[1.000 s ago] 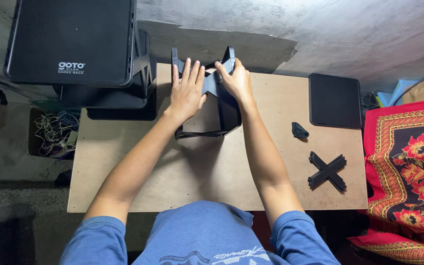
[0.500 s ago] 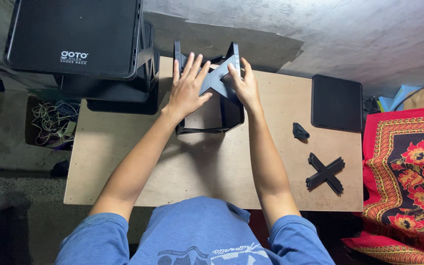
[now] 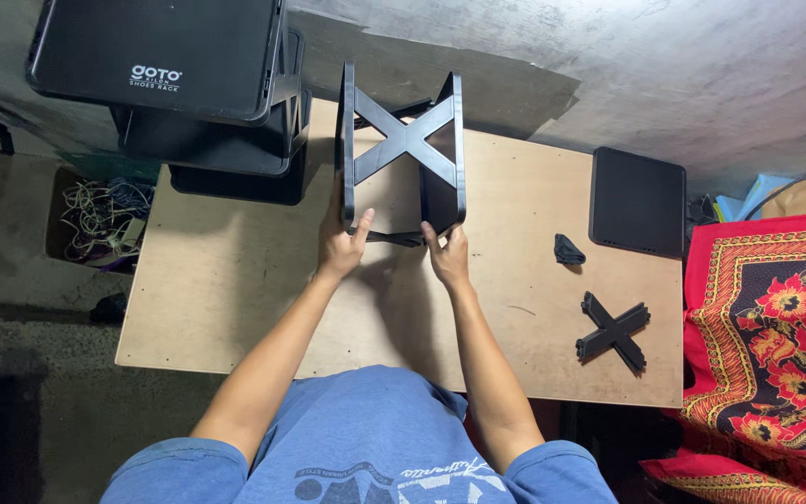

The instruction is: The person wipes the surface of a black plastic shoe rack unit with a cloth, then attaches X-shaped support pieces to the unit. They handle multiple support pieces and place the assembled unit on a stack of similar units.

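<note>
A black plastic rack frame (image 3: 405, 140), two side panels joined by an X-shaped cross brace, stands upright on the wooden board (image 3: 235, 289). My left hand (image 3: 342, 245) grips the lower end of its left panel. My right hand (image 3: 448, 257) grips the lower end of its right panel. Both arms reach forward from my blue shirt at the bottom of the view.
A stack of black rack shelves (image 3: 165, 56) stands at the board's far left corner. A loose black X brace (image 3: 614, 331), a small black piece (image 3: 567, 249) and a flat black panel (image 3: 637, 201) lie to the right. A red patterned cloth (image 3: 776, 345) borders the right side; tangled cords (image 3: 95, 210) lie left.
The frame has been turned upright so its X brace faces me. My hands have slid from its top down to the lower ends of the two side panels.
</note>
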